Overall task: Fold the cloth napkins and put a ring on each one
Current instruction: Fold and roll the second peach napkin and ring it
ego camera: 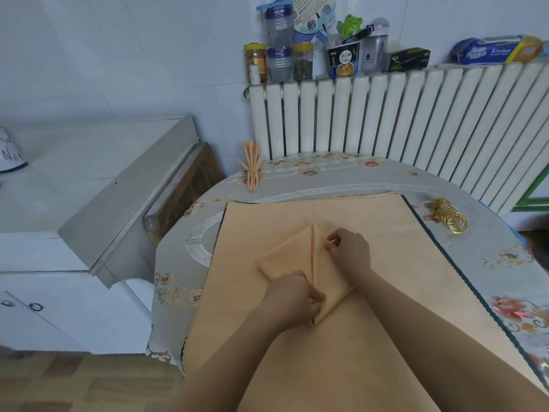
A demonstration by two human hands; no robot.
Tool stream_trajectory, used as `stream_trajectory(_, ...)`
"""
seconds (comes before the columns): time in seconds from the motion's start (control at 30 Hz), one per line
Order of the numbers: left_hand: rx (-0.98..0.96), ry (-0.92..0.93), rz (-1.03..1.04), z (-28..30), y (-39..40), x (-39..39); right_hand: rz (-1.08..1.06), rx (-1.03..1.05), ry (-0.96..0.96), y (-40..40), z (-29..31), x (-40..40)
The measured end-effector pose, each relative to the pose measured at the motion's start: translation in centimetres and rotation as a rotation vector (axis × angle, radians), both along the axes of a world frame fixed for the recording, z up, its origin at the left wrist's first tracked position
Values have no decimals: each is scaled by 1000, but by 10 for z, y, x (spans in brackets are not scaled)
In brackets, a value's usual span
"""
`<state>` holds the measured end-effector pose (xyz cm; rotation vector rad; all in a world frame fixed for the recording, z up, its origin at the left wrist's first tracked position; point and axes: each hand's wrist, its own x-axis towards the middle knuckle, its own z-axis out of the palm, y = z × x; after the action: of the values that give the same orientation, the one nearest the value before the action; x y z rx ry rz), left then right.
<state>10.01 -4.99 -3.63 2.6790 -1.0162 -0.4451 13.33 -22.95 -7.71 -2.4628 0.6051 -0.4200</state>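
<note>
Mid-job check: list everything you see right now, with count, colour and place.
napkin being folded: one, peach, centre of the stack
flat napkin stack: several, count unclear, peach, on the table
finished napkin: one, peach, ringed, table's far left edge
rings: pile, count unclear, gold, table's right side
table: one, floral cover
radiator: one, white, behind the table
jars and bottles: several, mixed colours, on the radiator
cabinet: one, white, left
left hand: pinches the napkin's near corner
right hand: pinches its right flap
</note>
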Motion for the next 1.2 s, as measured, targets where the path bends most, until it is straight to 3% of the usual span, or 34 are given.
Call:
stream_trajectory(0.2,33,3,-17,0,1,2,11,-123,-16,-1,-6,-1)
stream_trajectory(0.43,29,23,-66,8,5,6,171,-26,-303,42,9,-78)
stream_trajectory(0.57,22,46,-77,10,9,9,381,8,-178,80,-2,-131)
stream_trajectory(0.73,62,3,-123,14,12,9,443,-225,-227,84,-5,-126)
stream_trajectory(0.87,82,-21,-154,16,8,9,432,-421,-152,83,13,-123)
stream_trajectory(1.0,-36,-8,-125,8,3,2,593,-360,80,55,22,-132)
stream_trajectory(1.2,-239,-253,-194,-20,-5,-23,628,-357,146,-1,28,-149)
